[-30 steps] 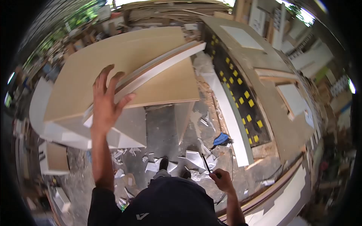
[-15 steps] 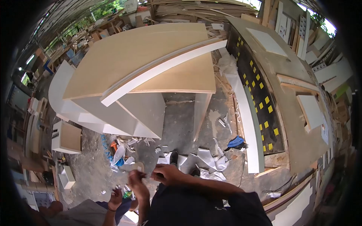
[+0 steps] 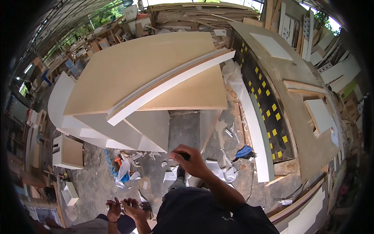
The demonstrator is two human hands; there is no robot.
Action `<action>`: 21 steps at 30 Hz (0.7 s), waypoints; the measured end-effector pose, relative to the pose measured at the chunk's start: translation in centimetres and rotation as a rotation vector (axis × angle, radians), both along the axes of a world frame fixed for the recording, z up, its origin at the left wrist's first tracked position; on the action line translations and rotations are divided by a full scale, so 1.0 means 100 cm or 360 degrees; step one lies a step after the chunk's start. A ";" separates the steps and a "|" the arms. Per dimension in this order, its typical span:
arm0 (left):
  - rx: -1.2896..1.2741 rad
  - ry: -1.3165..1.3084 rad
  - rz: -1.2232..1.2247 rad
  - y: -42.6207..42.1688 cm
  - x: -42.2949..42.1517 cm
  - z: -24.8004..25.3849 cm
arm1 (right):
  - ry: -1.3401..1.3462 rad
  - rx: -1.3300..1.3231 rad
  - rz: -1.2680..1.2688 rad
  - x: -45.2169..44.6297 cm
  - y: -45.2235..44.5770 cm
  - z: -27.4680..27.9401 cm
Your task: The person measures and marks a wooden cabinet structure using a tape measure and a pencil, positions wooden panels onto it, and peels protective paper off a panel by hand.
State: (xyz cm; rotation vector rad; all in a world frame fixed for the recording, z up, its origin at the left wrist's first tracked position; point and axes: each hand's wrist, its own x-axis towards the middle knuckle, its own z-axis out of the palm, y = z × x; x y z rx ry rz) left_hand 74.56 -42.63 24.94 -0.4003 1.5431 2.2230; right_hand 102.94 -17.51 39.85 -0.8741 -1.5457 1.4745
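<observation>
My right hand (image 3: pixel 191 160) is raised in front of my body, its fingers curled round; a dark patch shows inside the grip, too unclear to name. Low on the left, my left hand (image 3: pixel 133 210) is palm up with loosely bent fingers apart, and nothing plain in it. Right beside it is another person's hand (image 3: pixel 113 210), close to my fingertips. Ahead stands a large wooden cabinet (image 3: pixel 144 74) with a plain board top and white inner panels. A long white-faced strip (image 3: pixel 171 85) lies diagonally across its top.
A long white panel (image 3: pixel 255 132) leans along a workbench (image 3: pixel 300 101) on the right. Scraps and a blue brush-like item (image 3: pixel 244 152) litter the floor. A drawer box (image 3: pixel 69 153) stands left. The other person's grey shirt (image 3: pixel 83 227) is at lower left.
My right hand has moved up and right, away from my left. My left hand has dropped down and left, beside the other person's hand. The view has tilted slightly up.
</observation>
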 end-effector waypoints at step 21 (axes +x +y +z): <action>-0.0095 -0.0340 -0.0758 0.169 -0.061 -0.059 | -0.1772 0.2323 -0.0386 0.029 0.219 0.125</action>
